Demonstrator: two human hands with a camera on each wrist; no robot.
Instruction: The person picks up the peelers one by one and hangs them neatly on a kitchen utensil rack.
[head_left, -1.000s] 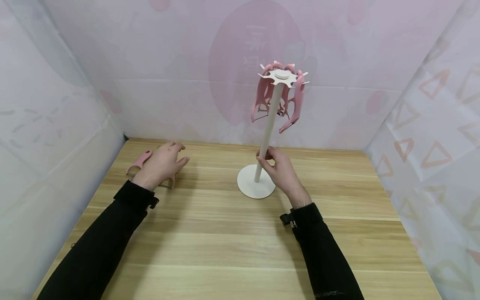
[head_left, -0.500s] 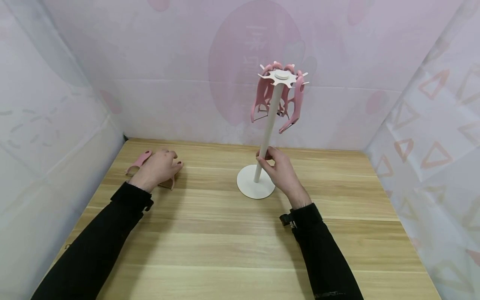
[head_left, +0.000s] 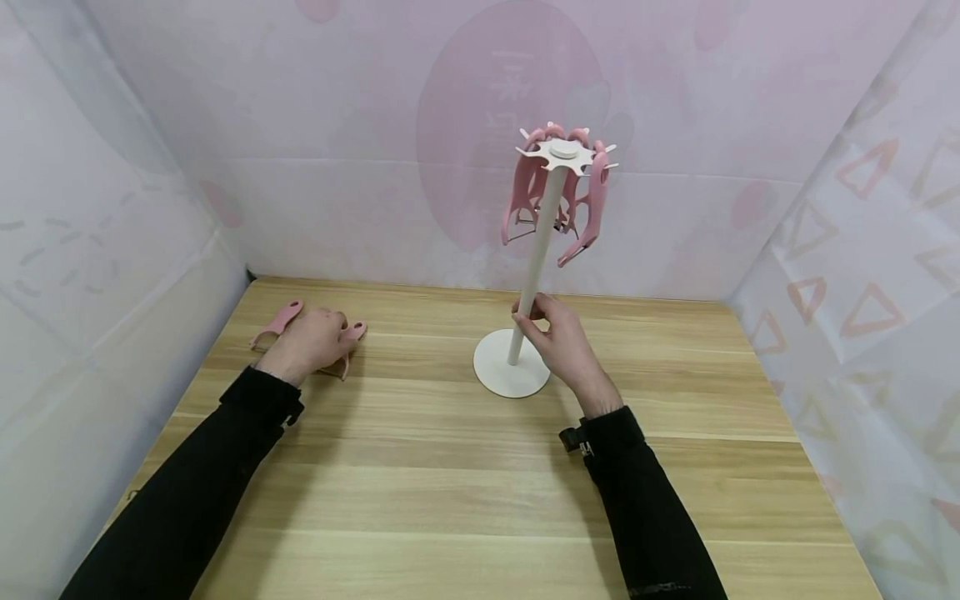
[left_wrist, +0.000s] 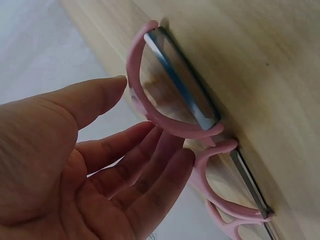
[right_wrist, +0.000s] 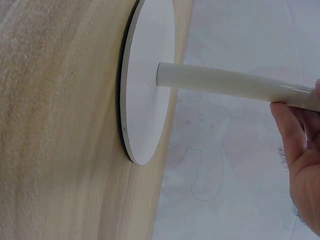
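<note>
In the head view my left hand [head_left: 306,343] is at the table's left, fingers curled down over a pink peeler [head_left: 352,332]. The left wrist view shows thumb and fingers at either side of this peeler's curved pink frame [left_wrist: 136,65], its metal blade facing the table. More pink peelers [left_wrist: 201,172] lie just beyond, one showing its handle [head_left: 287,315] left of the hand. My right hand [head_left: 564,342] pinches the lower pole of a white stand [head_left: 542,242]. Several pink peelers [head_left: 596,196] hang from the hooks at its top.
The stand's round white base [head_left: 495,371] rests on the wooden table [head_left: 450,483]. Behind the table rises a pink-printed backdrop [head_left: 337,167], with pale patterned sheets at the left [head_left: 97,292] and right [head_left: 862,292].
My left hand has drawn slightly back toward the left, and its spread fingers have curled down over the peeler. The right hand and the stand have stayed in place.
</note>
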